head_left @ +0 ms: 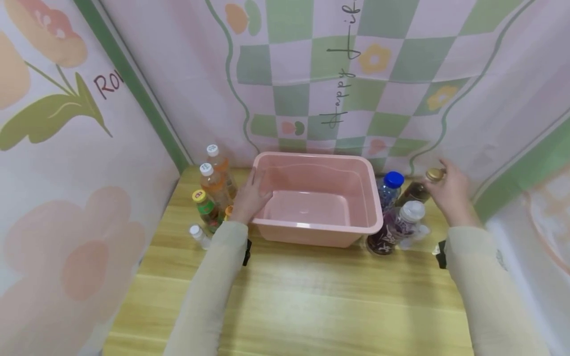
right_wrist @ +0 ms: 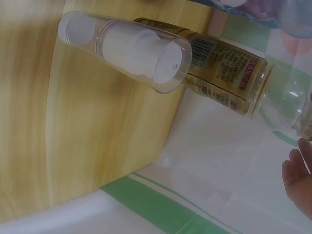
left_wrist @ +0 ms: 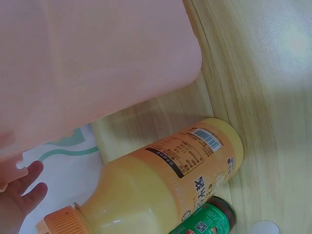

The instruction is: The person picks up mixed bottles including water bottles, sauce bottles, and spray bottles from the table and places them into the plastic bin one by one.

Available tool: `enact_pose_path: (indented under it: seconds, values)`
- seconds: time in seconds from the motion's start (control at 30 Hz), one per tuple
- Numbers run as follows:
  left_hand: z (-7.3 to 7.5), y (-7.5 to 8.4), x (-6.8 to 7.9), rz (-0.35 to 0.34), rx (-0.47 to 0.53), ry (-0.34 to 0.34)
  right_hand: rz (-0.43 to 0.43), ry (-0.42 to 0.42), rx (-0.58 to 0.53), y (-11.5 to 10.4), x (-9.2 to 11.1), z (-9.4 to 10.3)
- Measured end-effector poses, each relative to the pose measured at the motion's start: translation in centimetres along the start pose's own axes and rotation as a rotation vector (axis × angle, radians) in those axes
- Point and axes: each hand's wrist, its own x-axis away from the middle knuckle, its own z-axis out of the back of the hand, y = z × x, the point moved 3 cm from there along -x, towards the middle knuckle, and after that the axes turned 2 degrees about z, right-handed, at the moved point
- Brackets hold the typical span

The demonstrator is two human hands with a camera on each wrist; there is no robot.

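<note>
My left hand (head_left: 250, 199) rests over the left rim of a pink plastic basin (head_left: 311, 236), its thumb on the inner side. In the left wrist view, fingers (left_wrist: 34, 195) of that hand stretch out beside the basin's rim. A yellow juice bottle (left_wrist: 146, 190) with an orange cap stands near this hand. To the basin's right, my right hand (head_left: 451, 195) pinches the gold cap of a dark bottle (head_left: 414, 194). This bottle (right_wrist: 222, 70) has a brown and gold label and a clear neck in the right wrist view; the cap is mostly cut off there.
Left of the basin stand two white-capped orange drink bottles (head_left: 214, 185), a yellow-capped green-labelled bottle (head_left: 206, 208) and a small white-capped bottle (head_left: 199, 236). On the right are a blue-capped bottle (head_left: 390, 190), a white-capped dark drink bottle (head_left: 387, 237) and a clear pump bottle (right_wrist: 131, 48). Printed cloth (head_left: 338, 99) hangs behind.
</note>
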Motion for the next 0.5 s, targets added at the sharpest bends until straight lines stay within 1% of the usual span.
enact_pose_path:
  seconds: [0.27, 0.5]
  values:
    - [-0.07, -0.12, 0.01, 0.008, 0.021, 0.023, -0.02, 0.016, -0.043, 0.2, 0.18, -0.54]
    - [-0.16, -0.08, -0.07, 0.009, 0.016, 0.036, -0.078, -0.006, -0.081, 0.52, 0.11, -0.85]
